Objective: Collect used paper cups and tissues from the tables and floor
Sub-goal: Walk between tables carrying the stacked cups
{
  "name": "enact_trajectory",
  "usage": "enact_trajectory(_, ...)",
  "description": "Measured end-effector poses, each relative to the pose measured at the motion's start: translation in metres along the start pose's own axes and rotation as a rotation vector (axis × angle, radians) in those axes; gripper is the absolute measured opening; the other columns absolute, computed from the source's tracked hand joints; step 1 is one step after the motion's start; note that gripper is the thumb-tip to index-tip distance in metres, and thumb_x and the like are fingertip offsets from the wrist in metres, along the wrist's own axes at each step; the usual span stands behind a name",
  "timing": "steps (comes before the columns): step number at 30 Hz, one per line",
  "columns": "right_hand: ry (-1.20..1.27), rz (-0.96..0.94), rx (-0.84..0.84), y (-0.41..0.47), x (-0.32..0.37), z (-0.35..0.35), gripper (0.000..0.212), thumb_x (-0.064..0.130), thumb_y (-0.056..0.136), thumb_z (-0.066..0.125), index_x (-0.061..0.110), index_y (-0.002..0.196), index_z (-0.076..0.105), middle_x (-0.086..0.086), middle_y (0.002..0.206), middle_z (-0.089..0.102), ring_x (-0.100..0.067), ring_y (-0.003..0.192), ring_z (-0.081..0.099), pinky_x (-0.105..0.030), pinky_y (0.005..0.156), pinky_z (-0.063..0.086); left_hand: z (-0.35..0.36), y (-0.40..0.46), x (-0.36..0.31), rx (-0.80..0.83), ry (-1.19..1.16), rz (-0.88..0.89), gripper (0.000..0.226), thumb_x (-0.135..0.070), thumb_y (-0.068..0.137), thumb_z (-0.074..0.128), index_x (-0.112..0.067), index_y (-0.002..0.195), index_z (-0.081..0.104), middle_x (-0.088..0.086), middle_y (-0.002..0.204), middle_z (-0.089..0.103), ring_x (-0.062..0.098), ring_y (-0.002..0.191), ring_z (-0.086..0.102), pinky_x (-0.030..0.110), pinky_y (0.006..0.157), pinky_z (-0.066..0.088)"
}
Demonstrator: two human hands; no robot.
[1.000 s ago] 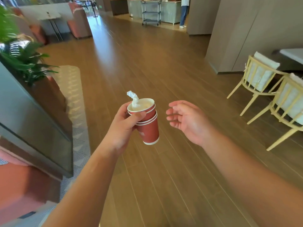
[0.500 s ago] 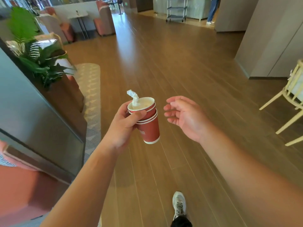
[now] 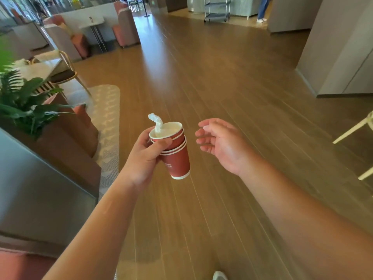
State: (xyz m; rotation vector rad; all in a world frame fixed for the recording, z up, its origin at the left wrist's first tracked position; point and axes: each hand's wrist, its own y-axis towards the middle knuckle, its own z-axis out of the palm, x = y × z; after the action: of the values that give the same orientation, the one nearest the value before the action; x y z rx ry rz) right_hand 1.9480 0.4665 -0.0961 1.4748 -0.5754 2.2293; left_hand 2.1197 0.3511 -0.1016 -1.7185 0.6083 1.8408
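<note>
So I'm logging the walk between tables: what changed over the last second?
Only the view moved: it swung left, and the yellow chairs slid out right. The left hand still grips the stacked red cups holding the tissue; the right hand stays open, empty.

A: Where was there room to move?

B: Ahead, the wooden floor (image 3: 212,81) lay open between the planter (image 3: 66,138) with its plant (image 3: 26,104) on the left and the grey wall (image 3: 331,57) on the right.

A: Anything else in the way?

B: 1 chair leg (image 3: 351,130) poked in at the right edge, and a cart (image 3: 217,9) stood far down the hall.
</note>
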Motion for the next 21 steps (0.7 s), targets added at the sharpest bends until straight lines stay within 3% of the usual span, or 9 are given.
enact_trajectory(4, -0.012, 0.000, 0.021, 0.041, 0.002, -0.002, 0.017, 0.007, 0.092, 0.051, 0.014, 0.093, 0.066, -0.001, 0.078, 0.071, -0.016, 0.069, 0.064, -0.029, 0.064, 0.051, -0.004, 0.039, -0.001, -0.017, -0.021, 0.010, 0.075, -0.038, 0.061, 0.079, -0.017, 0.130, 0.059, -0.004, 0.105, 0.075, 0.011, 0.094, 0.071, 0.024, 0.072, 0.056)
enact_trajectory(10, -0.045, 0.042, 0.024, 0.112, -0.011, 0.016, 0.017, 0.006, 0.091, 0.051, 0.014, 0.094, 0.066, -0.001, 0.078, 0.071, -0.015, 0.069, 0.065, -0.028, 0.063, 0.051, -0.038, 0.102, 0.011, -0.052, -0.054, -0.014, 0.066, -0.029, 0.069, 0.078, -0.015, 0.130, 0.059, -0.001, 0.107, 0.074, 0.013, 0.095, 0.070, 0.032, 0.080, 0.052)
enact_trajectory(14, -0.095, 0.047, 0.058, 0.171, -0.020, 0.032, 0.017, 0.006, 0.093, 0.052, 0.014, 0.095, 0.066, -0.001, 0.080, 0.071, -0.016, 0.071, 0.065, -0.028, 0.065, 0.052, -0.066, 0.161, 0.023, -0.049, -0.077, -0.027, 0.077, -0.037, 0.065, 0.078, -0.013, 0.135, 0.057, 0.006, 0.116, 0.072, 0.016, 0.100, 0.069, 0.032, 0.080, 0.052)
enact_trajectory(18, -0.115, 0.048, 0.043, 0.248, -0.023, 0.055, 0.016, 0.004, 0.094, 0.051, 0.012, 0.097, 0.065, -0.002, 0.081, 0.070, -0.016, 0.071, 0.064, -0.029, 0.066, 0.052, -0.100, 0.236, 0.033, -0.038, -0.106, -0.043, 0.075, -0.038, 0.063, 0.078, -0.015, 0.131, 0.058, 0.000, 0.108, 0.074, 0.013, 0.094, 0.070, 0.027, 0.073, 0.054)
enact_trajectory(21, -0.134, 0.058, 0.020, 0.313, -0.021, 0.081, 0.016, 0.004, 0.094, 0.051, 0.012, 0.096, 0.065, -0.002, 0.081, 0.070, -0.016, 0.071, 0.063, -0.029, 0.066, 0.052, -0.132, 0.303, 0.031, -0.040, -0.127, -0.046, 0.061, -0.028, 0.071, 0.076, -0.016, 0.127, 0.059, -0.004, 0.103, 0.075, 0.010, 0.090, 0.071, 0.024, 0.068, 0.055)
